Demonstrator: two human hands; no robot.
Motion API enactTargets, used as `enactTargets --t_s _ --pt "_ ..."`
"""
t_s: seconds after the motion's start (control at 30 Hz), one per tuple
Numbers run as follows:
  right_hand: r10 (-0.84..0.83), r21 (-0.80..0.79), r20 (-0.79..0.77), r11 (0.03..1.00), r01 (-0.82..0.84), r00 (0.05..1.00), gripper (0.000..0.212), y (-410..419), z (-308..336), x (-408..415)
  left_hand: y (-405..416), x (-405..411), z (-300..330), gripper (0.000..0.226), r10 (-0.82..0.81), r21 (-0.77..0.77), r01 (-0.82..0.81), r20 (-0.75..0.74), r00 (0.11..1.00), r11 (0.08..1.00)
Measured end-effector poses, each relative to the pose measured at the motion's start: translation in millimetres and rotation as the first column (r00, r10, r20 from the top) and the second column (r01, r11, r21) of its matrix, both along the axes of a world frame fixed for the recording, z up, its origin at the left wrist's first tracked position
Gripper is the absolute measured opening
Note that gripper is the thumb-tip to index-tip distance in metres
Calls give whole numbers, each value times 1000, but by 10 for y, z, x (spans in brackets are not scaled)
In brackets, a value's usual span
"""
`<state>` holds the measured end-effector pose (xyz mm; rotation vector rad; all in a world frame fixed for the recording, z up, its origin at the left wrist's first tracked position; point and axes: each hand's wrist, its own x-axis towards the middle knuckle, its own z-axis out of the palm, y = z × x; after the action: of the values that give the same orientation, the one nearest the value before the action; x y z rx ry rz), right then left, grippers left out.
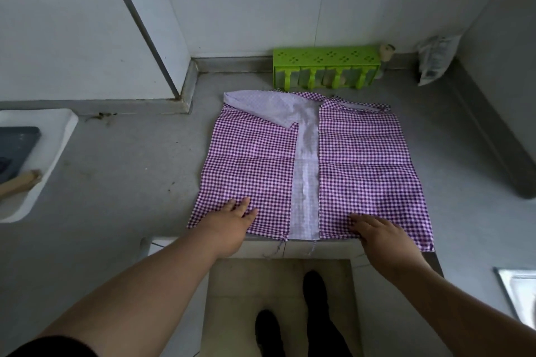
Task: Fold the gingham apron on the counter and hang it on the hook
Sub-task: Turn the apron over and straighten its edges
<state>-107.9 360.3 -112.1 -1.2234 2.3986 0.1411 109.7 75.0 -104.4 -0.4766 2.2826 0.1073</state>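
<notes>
Grey counter (pixel 121 171) tucked into a corner with pale walls, and the apron (pixel 356 159) is laid out flat on it at about 1 o'clock from where the person stands, its near hem right on the counter's front lip. Both side flaps are folded in toward the middle, leaving a strip of the pale underside showing between them. A green rack (pixel 326 69) sits just behind the apron at 12 o'clock, and a white tray (pixel 62 136) is way off at 9 o'clock.

The left hand (pixel 232 226) is flat, fingers spread, pressing on the near corner of the left flap. The right hand (pixel 383 236) does the same on the right flap, palm down and not pinching anything.

Looks to me like the folding is mid-way: sides in, now smoothing. Next move probably needs grabbing the near hem and bringing it up toward the far edge, keeping both flaps from sliding open.

The apron's long axis runs roughly 6 to 12 o'clock, the top end pointing at the back wall. No hook in sight, so can't say where it goes.
</notes>
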Motion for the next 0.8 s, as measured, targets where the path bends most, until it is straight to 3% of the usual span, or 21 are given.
enactTargets --t_s 0.13,0.23,0.43,0.5,0.57,0.63,0.8 --pt "-35 -23 23 999 36 999 40 22 123 16 -31 2 160 72 -68 35 67 34 997 997" --pt "-63 4 45 998 63 997 36 55 245 39 -21 23 278 67 -36 96 27 88 996 995" --pt "105 115 -24 988 -101 994 32 122 583 92 22 -7 726 47 -46 111 18 255 966 994" --pt "144 99 35 984 -147 989 23 104 667 33 7 -54 890 51 -54 112 21 303 951 993" --pt "15 110 161 993 -33 987 26 23 824 -26 -33 -108 1029 48 -77 121 39 324 943 992" --pt "0 175 168 984 -30 986 33 -56 1060 -76 -102 -152 1165 45 -91 115 55 333 938 992" --pt "14 139 88 990 -27 996 32 -258 1380 -372 -397 -287 1444 42 -57 64 44 209 976 997"
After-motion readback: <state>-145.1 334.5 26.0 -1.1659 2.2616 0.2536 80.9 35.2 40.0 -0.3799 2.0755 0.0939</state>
